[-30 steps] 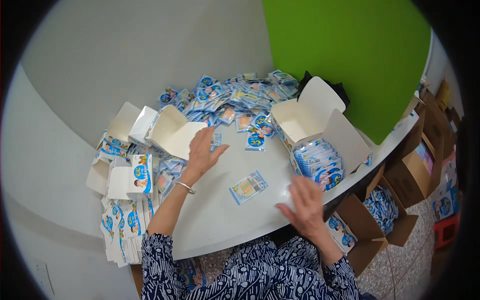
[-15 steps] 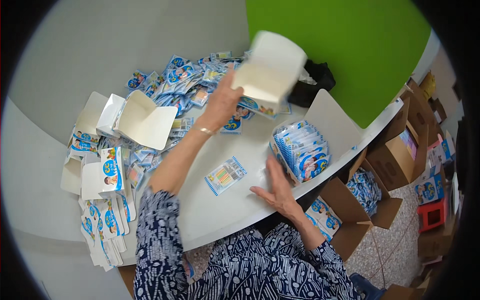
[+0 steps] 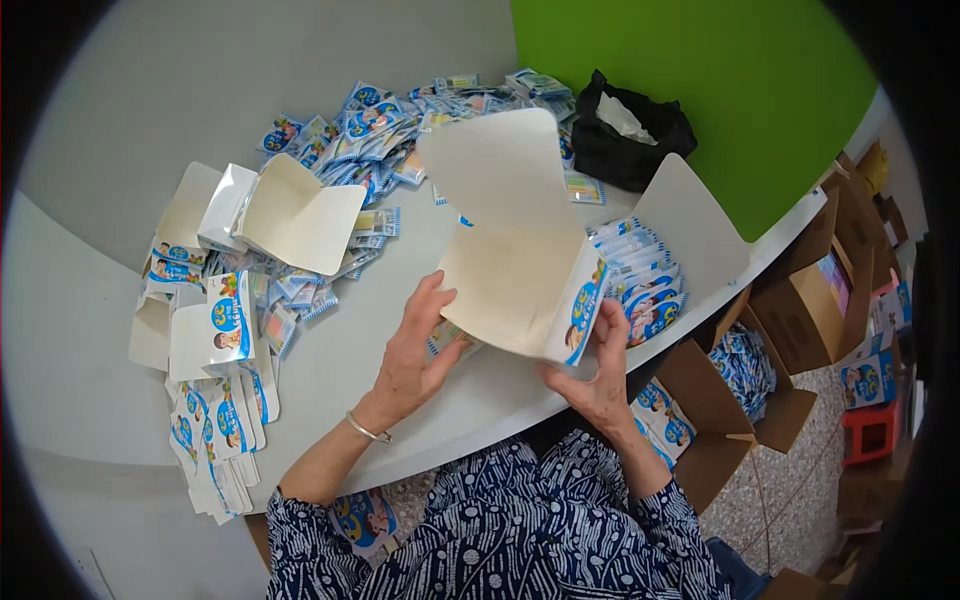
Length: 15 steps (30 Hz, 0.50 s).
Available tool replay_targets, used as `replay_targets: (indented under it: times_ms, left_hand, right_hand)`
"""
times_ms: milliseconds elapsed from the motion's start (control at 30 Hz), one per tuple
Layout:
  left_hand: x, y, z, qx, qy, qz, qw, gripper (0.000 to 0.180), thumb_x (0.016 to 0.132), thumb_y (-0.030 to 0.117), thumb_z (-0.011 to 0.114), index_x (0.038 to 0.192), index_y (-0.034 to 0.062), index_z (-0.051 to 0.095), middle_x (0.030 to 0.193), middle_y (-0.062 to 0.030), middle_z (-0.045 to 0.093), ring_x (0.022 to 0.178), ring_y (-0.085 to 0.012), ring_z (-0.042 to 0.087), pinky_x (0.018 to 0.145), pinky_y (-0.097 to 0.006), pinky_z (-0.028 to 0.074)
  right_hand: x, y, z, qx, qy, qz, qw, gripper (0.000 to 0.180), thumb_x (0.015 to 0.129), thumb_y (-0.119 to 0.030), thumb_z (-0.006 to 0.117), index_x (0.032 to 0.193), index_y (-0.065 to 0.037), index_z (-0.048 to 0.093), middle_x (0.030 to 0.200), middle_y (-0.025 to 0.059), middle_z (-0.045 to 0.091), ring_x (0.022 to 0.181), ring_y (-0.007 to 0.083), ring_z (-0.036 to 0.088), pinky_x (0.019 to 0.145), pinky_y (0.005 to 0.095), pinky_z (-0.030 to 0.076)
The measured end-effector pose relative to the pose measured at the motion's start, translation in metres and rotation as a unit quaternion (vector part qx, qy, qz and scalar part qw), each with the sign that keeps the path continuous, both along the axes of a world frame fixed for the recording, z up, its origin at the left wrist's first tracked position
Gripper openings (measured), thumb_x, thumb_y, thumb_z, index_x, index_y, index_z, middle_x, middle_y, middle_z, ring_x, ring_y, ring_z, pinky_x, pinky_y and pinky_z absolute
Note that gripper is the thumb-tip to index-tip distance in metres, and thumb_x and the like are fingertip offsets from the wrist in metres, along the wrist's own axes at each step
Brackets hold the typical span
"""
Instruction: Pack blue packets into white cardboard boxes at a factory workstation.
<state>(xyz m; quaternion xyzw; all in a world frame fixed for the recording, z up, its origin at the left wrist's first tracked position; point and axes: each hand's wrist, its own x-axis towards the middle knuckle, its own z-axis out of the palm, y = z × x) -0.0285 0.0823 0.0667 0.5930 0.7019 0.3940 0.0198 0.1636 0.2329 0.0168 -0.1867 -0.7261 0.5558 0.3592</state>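
An empty white-lined carton (image 3: pixel 510 270) with blue printed sides is held in front of me, its lid flap standing up at the back. My left hand (image 3: pixel 408 350) grips its left edge, and my right hand (image 3: pixel 597 375) grips the printed right side. Partly hidden under the carton near my left thumb, a flat blue-and-white packet (image 3: pixel 440 338) lies on the table. Just behind my right hand stands a second open carton (image 3: pixel 695 215), packed with a row of upright packets (image 3: pixel 640 280).
Loose packets (image 3: pixel 375 125) are heaped along the back wall. At left stand several open cartons (image 3: pixel 300 215) above a stack of flattened cartons (image 3: pixel 215 440). A black bag (image 3: pixel 630 140) sits at the back right. Brown boxes (image 3: pixel 700 400) are below the table's right edge.
The empty carton has come down from the back of the table toward me in my left hand. My right hand has left the filled carton and taken the empty one's right side.
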Motion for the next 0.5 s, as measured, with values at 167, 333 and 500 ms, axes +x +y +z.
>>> replay_targets:
  times_ms: [167, 333, 500]
  left_hand:
    - [-0.015, 0.013, -0.016, -0.019, -0.065, 0.009, 0.998, 0.025, 0.074, -0.009, 0.066, 0.096, 0.0015, 0.062, 0.139, -0.0173, 0.045, 0.098, -0.0258, 0.061, 0.081, -0.033, 0.05]
    - [-0.036, 0.009, -0.002, 0.063, 0.015, 0.034, 0.997, 0.02, 0.075, -0.008, 0.066, 0.092, 0.0004, 0.061, 0.134, -0.0153, 0.049, 0.087, -0.0231, 0.061, 0.074, -0.032, 0.05]
    - [-0.038, -0.027, 0.001, 0.07, 0.057, 0.111, 0.99, 0.018, 0.076, -0.007, 0.066, 0.091, 0.0009, 0.06, 0.13, -0.0158, 0.052, 0.076, -0.0227, 0.061, 0.069, -0.033, 0.05]
  right_hand:
    - [0.006, 0.0, 0.017, 0.069, -0.115, 0.022, 0.991, 0.107, 0.067, -0.019, 0.084, 0.144, 0.003, 0.013, 0.132, 0.023, 0.048, 0.122, 0.0317, 0.051, 0.103, 0.0403, 0.04]
    - [0.022, 0.032, 0.013, 0.216, -0.152, 0.047, 0.963, 0.075, 0.072, -0.02, 0.081, 0.132, 0.0, 0.039, 0.114, 0.0194, 0.06, 0.108, 0.0327, 0.059, 0.095, 0.0389, 0.045]
    - [0.047, 0.03, 0.021, 0.289, -0.183, 0.004, 0.94, 0.036, 0.079, -0.015, 0.074, 0.108, -0.002, 0.058, 0.102, 0.0157, 0.064, 0.093, 0.0311, 0.063, 0.078, 0.0379, 0.051]
